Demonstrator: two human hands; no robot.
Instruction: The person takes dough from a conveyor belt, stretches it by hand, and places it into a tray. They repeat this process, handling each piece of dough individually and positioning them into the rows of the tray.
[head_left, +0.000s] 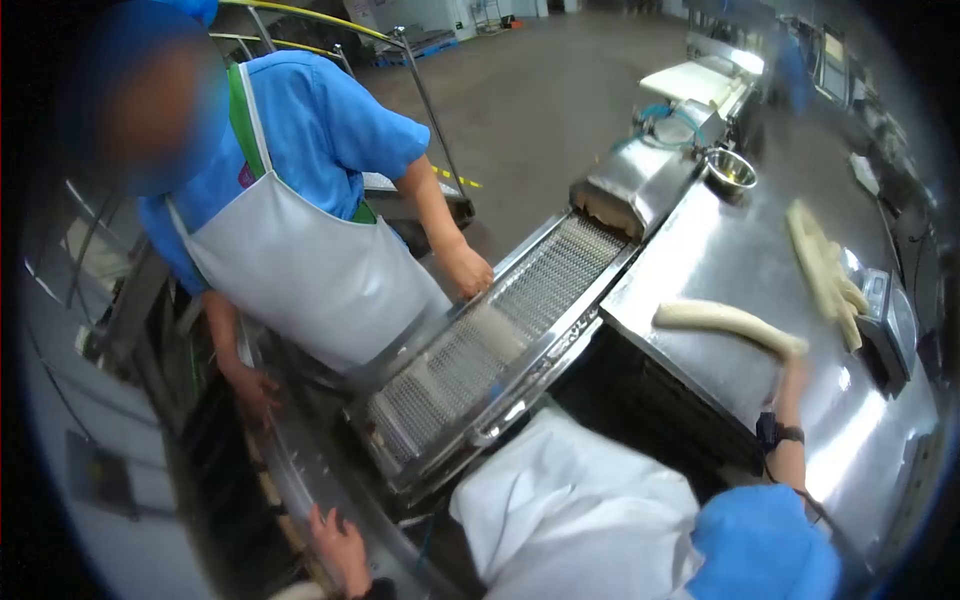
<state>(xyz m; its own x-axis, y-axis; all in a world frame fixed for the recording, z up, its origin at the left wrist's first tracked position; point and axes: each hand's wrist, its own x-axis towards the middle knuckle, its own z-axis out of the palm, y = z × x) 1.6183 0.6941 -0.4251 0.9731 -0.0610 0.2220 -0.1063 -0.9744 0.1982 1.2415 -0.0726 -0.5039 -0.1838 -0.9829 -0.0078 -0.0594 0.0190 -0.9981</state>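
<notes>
Dough roll (730,323) lies on the steel table (720,250), its near end held in the right grip (793,358).

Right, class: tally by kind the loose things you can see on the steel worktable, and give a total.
Long dough roll, its end at the right hand: 1
Pile of dough strips, too overlapped to count singly: 1
Metal bowl: 1
Scale: 1
Total: 4
</notes>
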